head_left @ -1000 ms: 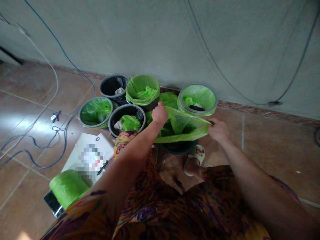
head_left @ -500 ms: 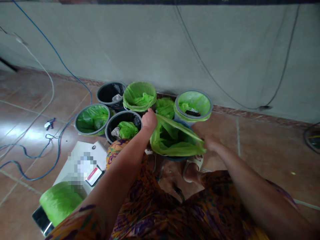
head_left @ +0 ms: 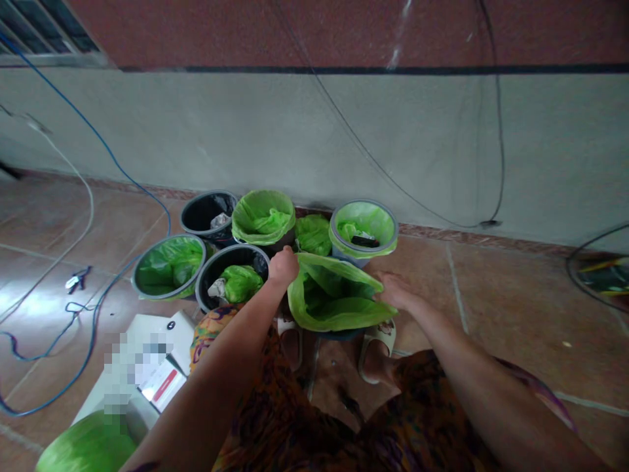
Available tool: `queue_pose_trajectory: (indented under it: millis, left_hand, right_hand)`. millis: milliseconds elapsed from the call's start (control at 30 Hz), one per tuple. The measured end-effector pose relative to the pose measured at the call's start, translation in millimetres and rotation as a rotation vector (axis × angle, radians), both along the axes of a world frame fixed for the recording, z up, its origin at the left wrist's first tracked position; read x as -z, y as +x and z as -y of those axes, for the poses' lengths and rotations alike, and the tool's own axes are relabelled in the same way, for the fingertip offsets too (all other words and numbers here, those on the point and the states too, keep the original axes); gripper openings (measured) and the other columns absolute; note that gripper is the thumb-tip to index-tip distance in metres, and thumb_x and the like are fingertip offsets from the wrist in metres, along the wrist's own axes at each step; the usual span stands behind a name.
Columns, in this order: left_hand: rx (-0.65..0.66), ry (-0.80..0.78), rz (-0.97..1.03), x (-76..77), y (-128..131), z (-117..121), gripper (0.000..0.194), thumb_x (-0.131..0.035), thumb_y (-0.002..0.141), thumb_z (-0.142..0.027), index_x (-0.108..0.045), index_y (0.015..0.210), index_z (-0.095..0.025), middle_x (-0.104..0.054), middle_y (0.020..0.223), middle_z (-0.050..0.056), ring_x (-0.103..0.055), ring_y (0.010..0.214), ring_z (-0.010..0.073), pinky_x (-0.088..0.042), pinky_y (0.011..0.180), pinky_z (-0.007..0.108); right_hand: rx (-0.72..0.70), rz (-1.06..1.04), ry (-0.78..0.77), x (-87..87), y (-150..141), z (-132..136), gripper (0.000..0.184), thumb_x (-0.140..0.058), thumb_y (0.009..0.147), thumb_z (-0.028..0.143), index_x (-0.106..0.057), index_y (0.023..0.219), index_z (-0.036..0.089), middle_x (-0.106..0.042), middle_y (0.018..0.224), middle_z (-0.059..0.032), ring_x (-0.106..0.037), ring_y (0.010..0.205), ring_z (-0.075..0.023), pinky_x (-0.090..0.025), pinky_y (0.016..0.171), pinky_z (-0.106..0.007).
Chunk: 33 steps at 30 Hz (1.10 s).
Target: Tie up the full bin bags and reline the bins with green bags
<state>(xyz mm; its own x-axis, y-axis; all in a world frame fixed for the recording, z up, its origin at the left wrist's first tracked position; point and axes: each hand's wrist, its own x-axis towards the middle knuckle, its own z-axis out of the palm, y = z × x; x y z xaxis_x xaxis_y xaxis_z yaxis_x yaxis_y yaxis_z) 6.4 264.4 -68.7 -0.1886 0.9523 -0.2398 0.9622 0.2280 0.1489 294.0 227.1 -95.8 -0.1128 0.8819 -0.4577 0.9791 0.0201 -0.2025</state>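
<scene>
A green plastic bag spreads wide over a dark bin between my feet, covering most of that bin. My left hand is closed on the bag's left edge. At the opposite edge, my right hand grips the bag near its corner, some fingers hidden behind the plastic. The mouth of the bag gapes upward between both hands. Just left of my left hand stands a black-lined bin with a crumpled green bag inside.
Behind are green-lined bins, a bunched green bag and another black-lined bin. A green-lined bin stands left. Blue cable, keys, a white box, phone and green roll lie leftward.
The view has tilted up, showing more wall. My right hand has drawn slightly inward with its fingers extended further along the bag, whose mouth now shows more of its inside.
</scene>
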Motion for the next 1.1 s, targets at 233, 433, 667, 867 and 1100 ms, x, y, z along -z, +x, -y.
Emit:
queue_pose_trajectory:
  millis: [233, 433, 667, 867, 1100]
  left_hand:
    - [0.085, -0.060, 0.027, -3.0, 10.9, -3.8, 0.030, -0.042, 0.093, -0.030, -0.065, 0.108, -0.019, -0.071, 0.112, 0.012, -0.066, 0.108, 0.0241, -0.051, 0.090, 0.033]
    - [0.229, -0.212, 0.008, 8.9, 15.9, -2.2, 0.029, -0.048, 0.089, -0.024, -0.064, 0.110, -0.014, -0.068, 0.118, 0.014, -0.064, 0.113, 0.0231, -0.049, 0.093, 0.029]
    - [0.156, -0.076, 0.069, 16.9, 25.5, -4.0, 0.050, -0.057, 0.086, -0.039, -0.051, 0.130, -0.016, -0.064, 0.124, 0.015, -0.059, 0.119, 0.0255, -0.046, 0.097, 0.033]
    - [0.106, -0.083, 0.138, 25.6, 27.1, -19.5, 0.035, -0.051, 0.090, -0.036, -0.061, 0.121, -0.022, -0.068, 0.120, 0.009, -0.062, 0.115, 0.0233, -0.046, 0.092, 0.033]
    - [0.133, -0.094, 0.120, 32.6, 30.6, -30.8, 0.030, -0.046, 0.092, -0.031, -0.068, 0.111, -0.022, -0.070, 0.117, 0.009, -0.063, 0.112, 0.0234, -0.046, 0.091, 0.033]
  right_hand:
    - [0.094, -0.018, 0.154, 12.6, -26.6, -8.5, 0.064, -0.057, 0.089, 0.037, -0.041, 0.142, 0.006, -0.060, 0.128, -0.0230, -0.057, 0.118, -0.0304, -0.044, 0.097, -0.038]
    - [0.215, 0.009, 0.005, 27.5, -24.0, -17.8, 0.028, -0.051, 0.090, 0.028, -0.072, 0.104, 0.015, -0.072, 0.109, -0.0147, -0.066, 0.103, -0.0270, -0.048, 0.081, -0.031]
    - [0.268, -0.067, 0.115, 22.9, -23.3, -19.8, 0.029, -0.049, 0.086, 0.018, -0.075, 0.099, 0.018, -0.074, 0.103, -0.0101, -0.067, 0.097, -0.0225, -0.046, 0.076, -0.026]
    - [0.404, -0.186, 0.096, 32.4, -14.6, -23.5, 0.028, -0.049, 0.089, 0.025, -0.073, 0.102, 0.016, -0.074, 0.105, -0.0104, -0.067, 0.099, -0.0222, -0.046, 0.079, -0.026]
    - [0.396, -0.236, 0.110, 37.3, -21.1, -32.6, 0.033, -0.054, 0.091, 0.033, -0.069, 0.114, 0.015, -0.073, 0.110, -0.0118, -0.067, 0.104, -0.0230, -0.047, 0.085, -0.027]
